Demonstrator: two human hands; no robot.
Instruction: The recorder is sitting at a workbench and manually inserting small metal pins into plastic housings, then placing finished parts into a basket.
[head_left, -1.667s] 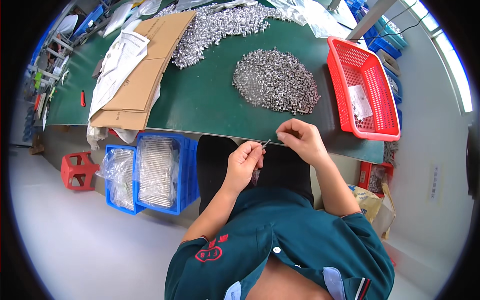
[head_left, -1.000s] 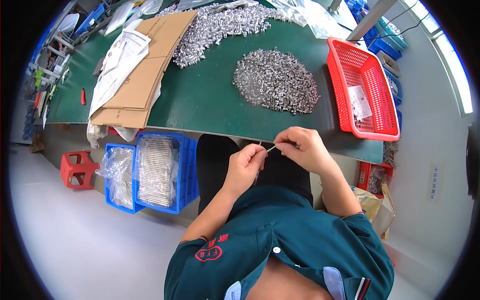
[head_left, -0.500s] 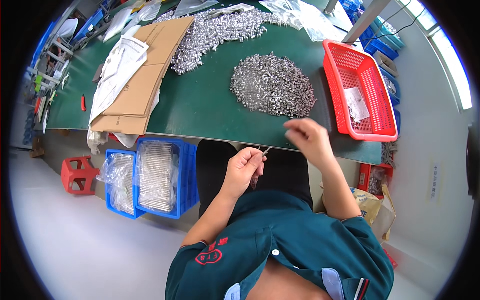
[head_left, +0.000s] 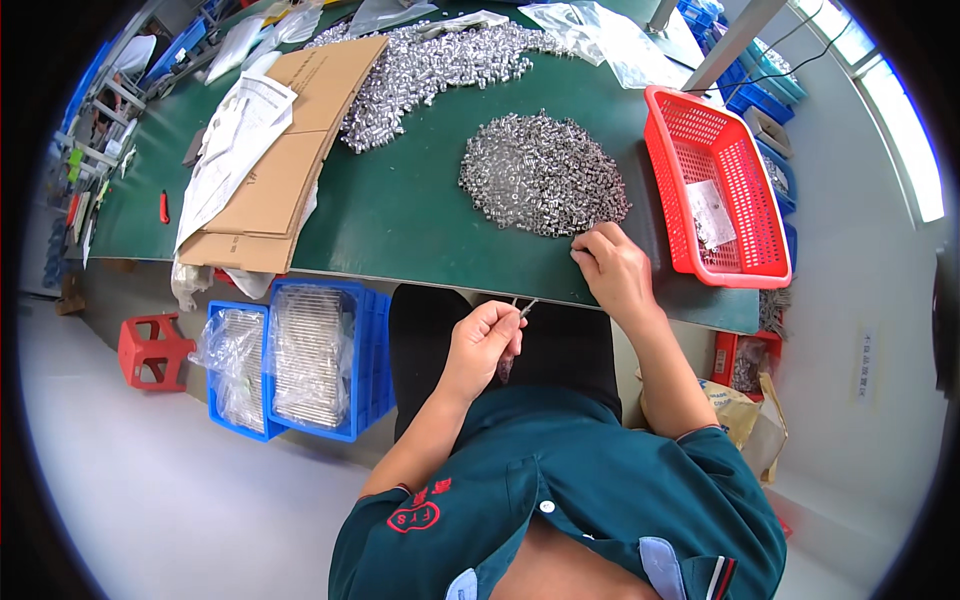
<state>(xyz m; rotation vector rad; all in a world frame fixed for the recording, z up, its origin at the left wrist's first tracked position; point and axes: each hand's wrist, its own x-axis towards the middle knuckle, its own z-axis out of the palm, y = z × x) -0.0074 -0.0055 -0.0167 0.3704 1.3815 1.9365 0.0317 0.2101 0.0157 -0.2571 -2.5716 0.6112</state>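
Note:
My left hand [head_left: 482, 342] is closed in front of the table edge, over my lap. From its fingertips stick out the two thin tips of a slim metal piece [head_left: 526, 308]; most of it is hidden in the hand. My right hand [head_left: 617, 270] rests at the near right edge of a heap of small silvery metal sleeves [head_left: 545, 172]. Its thumb and forefinger come together beside the heap, and whatever lies between them is too small to make out.
A red plastic basket [head_left: 690, 235] with a paper slip stands at the right. Behind lies a larger heap of shiny metal parts [head_left: 440, 60]. Flattened cardboard [head_left: 270, 200] covers the left of the green table [head_left: 400, 230]. Blue crates [head_left: 375, 370] and a red stool [head_left: 155, 350] stand below.
My right hand has moved slightly forward to the edge of the heap, and its fingers have drawn together there. The left hand keeps its hold, almost still.

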